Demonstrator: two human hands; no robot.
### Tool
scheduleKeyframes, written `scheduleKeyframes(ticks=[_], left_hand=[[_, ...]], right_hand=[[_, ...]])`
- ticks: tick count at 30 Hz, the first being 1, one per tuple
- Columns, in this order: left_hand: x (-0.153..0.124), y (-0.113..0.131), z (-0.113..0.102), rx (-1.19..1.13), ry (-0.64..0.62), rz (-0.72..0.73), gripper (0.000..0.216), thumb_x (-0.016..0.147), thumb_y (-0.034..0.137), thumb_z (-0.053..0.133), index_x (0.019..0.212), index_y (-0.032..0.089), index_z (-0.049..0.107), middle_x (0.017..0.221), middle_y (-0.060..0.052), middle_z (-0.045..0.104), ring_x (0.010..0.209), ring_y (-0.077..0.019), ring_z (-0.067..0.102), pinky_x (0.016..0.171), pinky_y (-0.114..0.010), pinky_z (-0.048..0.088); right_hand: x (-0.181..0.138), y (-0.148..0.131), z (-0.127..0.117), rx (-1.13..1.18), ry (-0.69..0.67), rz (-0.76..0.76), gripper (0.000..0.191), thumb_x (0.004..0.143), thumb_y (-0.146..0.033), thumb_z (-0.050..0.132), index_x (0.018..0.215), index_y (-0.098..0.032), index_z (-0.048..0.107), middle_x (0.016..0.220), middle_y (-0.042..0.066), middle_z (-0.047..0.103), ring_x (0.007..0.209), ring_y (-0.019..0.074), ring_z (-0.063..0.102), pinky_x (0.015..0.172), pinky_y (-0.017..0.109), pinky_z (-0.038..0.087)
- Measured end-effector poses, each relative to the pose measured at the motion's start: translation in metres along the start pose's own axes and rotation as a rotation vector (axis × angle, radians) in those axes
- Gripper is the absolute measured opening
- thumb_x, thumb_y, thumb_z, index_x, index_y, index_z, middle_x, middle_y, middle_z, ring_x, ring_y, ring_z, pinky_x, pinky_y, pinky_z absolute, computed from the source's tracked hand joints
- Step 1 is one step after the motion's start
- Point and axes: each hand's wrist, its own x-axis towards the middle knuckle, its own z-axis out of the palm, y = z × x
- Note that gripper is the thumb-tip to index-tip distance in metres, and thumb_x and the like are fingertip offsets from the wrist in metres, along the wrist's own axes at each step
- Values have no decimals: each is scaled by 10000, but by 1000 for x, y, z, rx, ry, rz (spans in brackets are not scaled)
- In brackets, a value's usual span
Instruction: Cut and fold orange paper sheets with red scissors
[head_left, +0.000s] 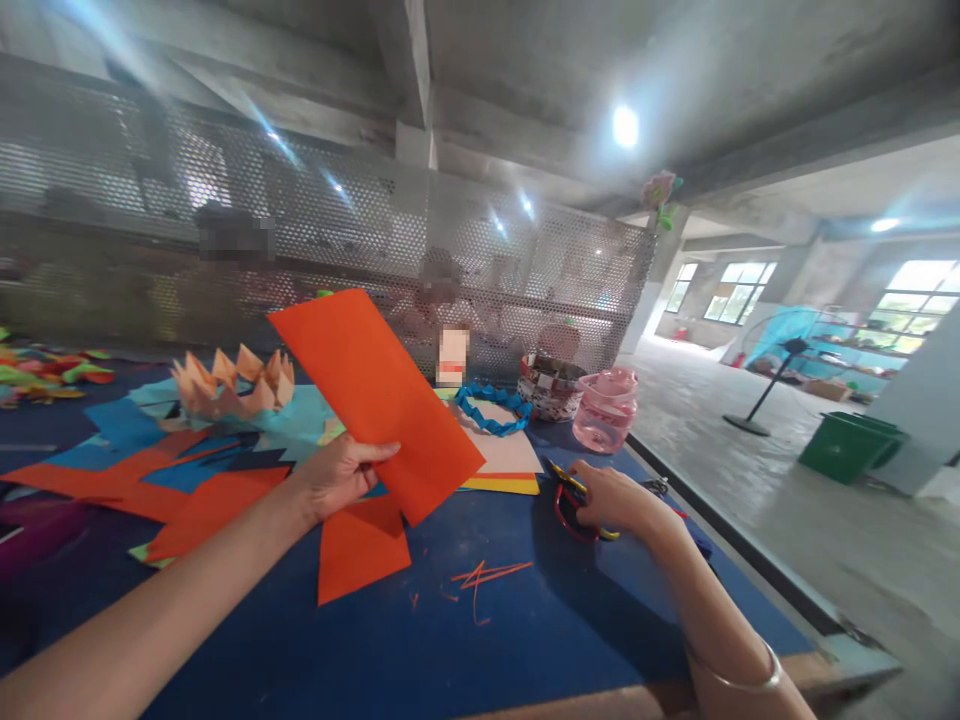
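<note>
My left hand [349, 475] pinches a sheet of orange paper [375, 410] near its lower left edge, thumb on top, and holds it tilted above the table. Below it a smaller piece of orange paper [360, 550] lies flat. On the right, the fingers of my right hand [611, 495] are closed on scissors [564, 515] with a red loop and yellow and black parts, low over the table. Part of the scissors is hidden by my fingers. Thin orange paper strips [480, 575] lie on the blue tabletop [525, 640] between my hands.
Orange and blue paper [142, 470] lies at the left beside a peach folded-paper crown [232, 385]. Toward the back are a blue folded-paper ring [495, 412], a woven basket [551, 385] and a pink bottle [604, 412]. A perforated metal screen [480, 220] stands behind the table.
</note>
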Motion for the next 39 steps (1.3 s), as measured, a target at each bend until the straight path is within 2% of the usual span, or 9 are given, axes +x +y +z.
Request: scheduleKeyframes(ticks=[4, 8, 10, 12, 14, 17, 21, 29, 39], left_hand=[[2, 3, -5, -14, -12, 16, 468, 707, -122, 587, 1086, 134, 683, 908, -73, 776, 785, -194, 741, 685, -251, 621], [0, 10, -7, -43, -29, 20, 534, 676, -108, 648, 1138, 158, 669, 890, -48, 781, 754, -190, 742, 665, -245, 618], [-1, 14, -7, -48, -21, 8, 580, 663, -103, 667, 1175, 168, 654, 885, -45, 782, 739, -189, 743, 671, -241, 614], [-3, 17, -8, -49, -17, -6, 588, 666, -102, 661, 1194, 155, 642, 897, -58, 781, 747, -192, 745, 698, -245, 611], [-3, 19, -8, -53, -3, -13, 551, 679, -107, 638, 1177, 127, 646, 907, -76, 779, 748, -191, 745, 726, -250, 610], [-1, 21, -11, -67, 18, -3, 483, 700, -111, 609, 1128, 106, 665, 865, -73, 781, 709, -185, 744, 716, -255, 618], [3, 21, -19, -77, -2, 39, 501, 698, -112, 612, 1131, 137, 667, 849, -53, 785, 728, -192, 746, 660, -250, 625], [4, 24, -20, -61, 5, 40, 558, 701, -89, 638, 1208, 146, 638, 932, -72, 785, 804, -215, 748, 693, -263, 624], [4, 24, -17, -48, 83, 33, 593, 704, -101, 601, 1242, 148, 614, 1032, -109, 764, 827, -235, 749, 714, -259, 625]], right_hand=[[7, -3, 4, 25, 63, 39, 523, 682, -192, 623, 1190, -101, 539, 909, 147, 702, 870, 290, 657, 612, 290, 329], [9, -8, 0, 93, 343, 95, 368, 771, -200, 563, 1136, -152, 565, 922, 130, 698, 847, 268, 657, 604, 284, 327], [10, -16, -7, 203, 483, 32, 267, 813, -212, 528, 1072, -173, 579, 865, 97, 694, 794, 235, 648, 593, 273, 338], [14, -29, -15, 375, 515, -111, 188, 823, -244, 532, 993, -181, 583, 723, 41, 664, 689, 196, 626, 568, 257, 361], [22, -47, -22, 626, 420, -257, 203, 808, -299, 564, 977, -188, 576, 620, -16, 610, 562, 157, 591, 513, 236, 386], [36, -77, -24, 1000, 150, -338, 438, 793, -426, 604, 1153, -188, 528, 516, -85, 508, 374, 110, 492, 374, 196, 339], [51, -103, -8, 1218, 150, -355, 493, 770, -562, 623, 1072, -177, 567, 448, -119, 394, 300, 62, 365, 320, 169, 288], [45, -102, 27, 1349, 31, -457, 497, 825, -646, 550, 1085, -227, 482, 535, -111, 373, 378, 68, 392, 394, 198, 432], [22, -100, 3, 1082, -118, -514, 552, 862, -670, 481, 1194, -230, 510, 669, -48, 401, 583, 112, 438, 524, 227, 425]])
